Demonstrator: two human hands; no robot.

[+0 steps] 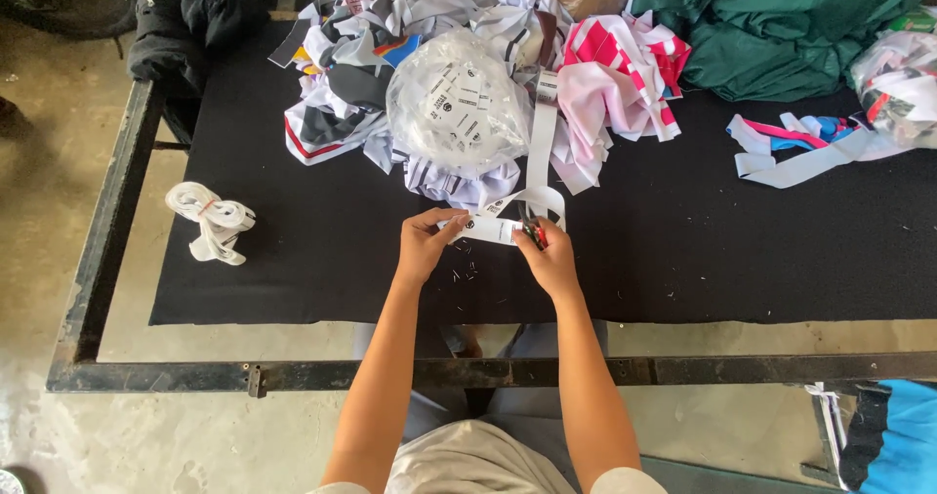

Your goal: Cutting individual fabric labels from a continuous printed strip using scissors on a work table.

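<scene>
Two bare hands are working a white printed ribbon strip [493, 228] near the front edge of the black felt-covered table [293, 260].

Left hand [426, 245] is pinching the strip's left end between thumb and forefinger, while the right hand [549, 258] is closing its fingers around small red-handled snips [533, 232] at the strip's right end; whether the blades are touching the strip, I cannot tell. The ribbon is running up from the hands toward a clear plastic bag of white labels [459, 103] sitting near the table's middle back. A heap of mixed white, pink and grey fabric scraps [605, 84] is crowding the back edge, with dark green cloth [781, 25] lying at the back right corner. A tied bundle of white ribbon [210, 219] is resting alone near the left edge, well apart from the hands.
</scene>
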